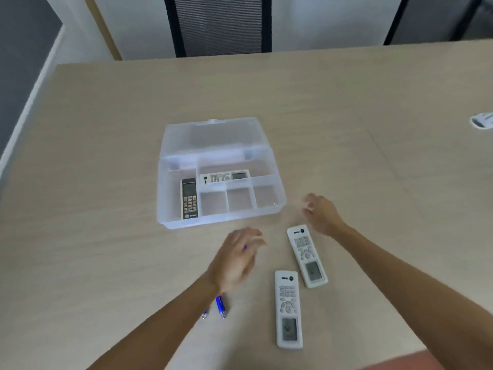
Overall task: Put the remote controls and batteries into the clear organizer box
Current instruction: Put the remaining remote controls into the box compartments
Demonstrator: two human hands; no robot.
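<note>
The clear organizer box [170, 220] lies open mid-table, lid folded back. A dark remote [189, 198] lies in its left compartment and a white remote [224, 177] in the long rear one. Two white remotes lie on the table in front of the box: one [306, 255] nearer it, one [288, 308] closer to me. Blue batteries [220, 307] show under my left wrist. My left hand [234, 259] hovers blurred, fingers apart, with a speck of blue by its fingers. Right of the box, my right hand [321, 213] has its fingers loosely curled and holds nothing I can see.
The beige table [106, 156] runs to an edge at far left. A black mesh chair [218, 25] stands behind the far side. A white object [482, 120] lies at the right edge. The box's three small front compartments hold nothing.
</note>
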